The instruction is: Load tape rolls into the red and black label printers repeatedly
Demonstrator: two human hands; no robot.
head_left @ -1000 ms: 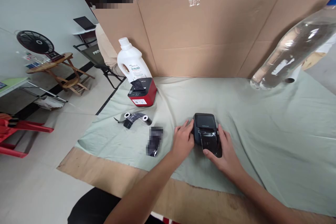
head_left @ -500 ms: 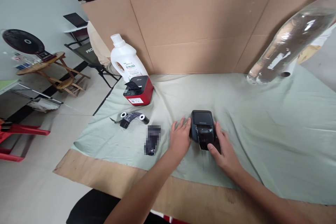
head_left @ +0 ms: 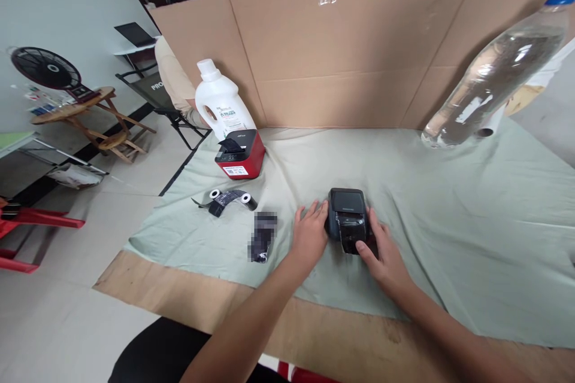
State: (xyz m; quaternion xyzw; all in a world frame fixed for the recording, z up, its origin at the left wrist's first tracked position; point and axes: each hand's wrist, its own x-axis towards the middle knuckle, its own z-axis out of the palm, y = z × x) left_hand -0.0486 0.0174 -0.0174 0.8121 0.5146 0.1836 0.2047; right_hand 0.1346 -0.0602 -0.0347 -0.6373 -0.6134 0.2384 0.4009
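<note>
A small black label printer (head_left: 347, 200) stands on the cloth in front of me, with a glossy black strip (head_left: 351, 234) hanging from its front. My left hand (head_left: 309, 233) lies at the printer's left side, fingers spread and fingertips against it. On the other side, my right hand (head_left: 384, 254) grips the right edge, its thumb at the lower corner of the strip. Left of my left hand is a dark packet (head_left: 263, 238), partly pixelated. Beyond it, a black strip with two rolls (head_left: 231, 198) rests on the cloth.
A red and black printer (head_left: 242, 154) stands at the back left before a white detergent bottle (head_left: 224, 102). At the right is a large water bottle (head_left: 492, 75). A cardboard panel (head_left: 332, 66) closes off the back. A seated person's sleeve (head_left: 173, 75) shows behind it.
The view has shifted slightly. Both hands stay at the label printer, and nothing on the cloth has visibly moved.
</note>
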